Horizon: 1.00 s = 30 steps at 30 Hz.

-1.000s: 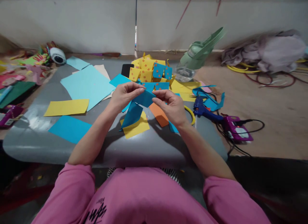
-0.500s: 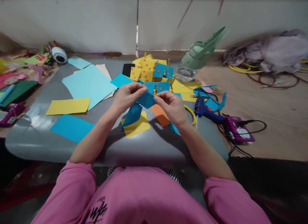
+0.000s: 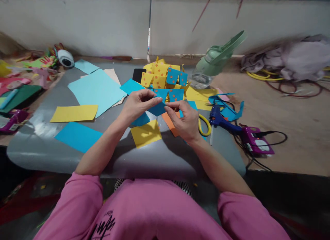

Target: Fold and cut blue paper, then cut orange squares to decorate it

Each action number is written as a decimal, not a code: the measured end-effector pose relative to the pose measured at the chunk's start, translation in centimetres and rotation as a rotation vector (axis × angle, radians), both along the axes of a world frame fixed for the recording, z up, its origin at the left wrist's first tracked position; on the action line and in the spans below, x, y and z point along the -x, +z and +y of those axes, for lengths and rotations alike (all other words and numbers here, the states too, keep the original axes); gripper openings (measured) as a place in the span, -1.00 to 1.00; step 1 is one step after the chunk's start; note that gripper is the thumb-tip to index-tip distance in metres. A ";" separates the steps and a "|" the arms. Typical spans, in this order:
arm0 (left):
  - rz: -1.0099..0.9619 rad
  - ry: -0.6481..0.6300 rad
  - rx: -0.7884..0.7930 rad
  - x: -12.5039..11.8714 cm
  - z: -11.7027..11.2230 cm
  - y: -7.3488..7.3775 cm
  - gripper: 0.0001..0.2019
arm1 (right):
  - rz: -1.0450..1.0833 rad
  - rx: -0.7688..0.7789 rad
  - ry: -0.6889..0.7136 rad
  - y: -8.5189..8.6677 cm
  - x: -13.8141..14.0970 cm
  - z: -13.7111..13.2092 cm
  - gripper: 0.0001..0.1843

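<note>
My left hand point(image 3: 141, 103) pinches a piece of blue paper point(image 3: 156, 110) between thumb and fingers. At the paper's right corner, my right hand point(image 3: 183, 119) grips it with thumb and forefinger. Part of the blue paper is hidden behind my fingers, and its lower part hangs below the left hand. Beneath lies a yellow paper piece point(image 3: 145, 133). An orange paper piece point(image 3: 170, 123) is partly covered by my right hand. Just beyond my hands sit folded yellow paper pieces point(image 3: 160, 82) with orange dots and similar blue dotted pieces point(image 3: 172, 76).
Light blue sheets point(image 3: 92, 90), a yellow strip point(image 3: 74, 113) and a blue rectangle point(image 3: 78, 136) lie left on the grey board point(image 3: 38, 154). On the right are yellow-handled scissors point(image 3: 205, 126), a blue glue gun point(image 3: 221, 119), a purple box with cables point(image 3: 256, 140) and a green-lidded bottle point(image 3: 212, 63).
The blue paper has been tilted and turned between my fingers, so less of its hanging part shows. Both hands stay close together; the whole view has shifted slightly.
</note>
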<state>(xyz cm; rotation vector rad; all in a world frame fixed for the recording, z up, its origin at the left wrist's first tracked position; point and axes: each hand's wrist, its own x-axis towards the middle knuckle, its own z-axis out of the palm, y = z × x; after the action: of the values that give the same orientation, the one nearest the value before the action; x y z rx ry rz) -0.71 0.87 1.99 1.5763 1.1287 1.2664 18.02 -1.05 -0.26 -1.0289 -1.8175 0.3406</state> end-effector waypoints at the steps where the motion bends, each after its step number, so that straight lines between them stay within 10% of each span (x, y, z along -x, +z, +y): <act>1: 0.001 0.007 -0.004 0.0 -0.1 0.1 -0.54 | -0.017 -0.035 0.005 0.0 0.0 -0.1 -0.89; 30: 0.303 -0.010 -0.239 1.4 -0.9 1.1 -0.84 | -0.005 0.092 0.091 -0.1 0.0 0.3 -0.92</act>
<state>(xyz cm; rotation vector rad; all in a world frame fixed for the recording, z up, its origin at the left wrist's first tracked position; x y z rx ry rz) -2.07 -0.01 3.07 2.0020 1.1842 1.2188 18.01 -0.78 -0.34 -1.0121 -1.8721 0.4807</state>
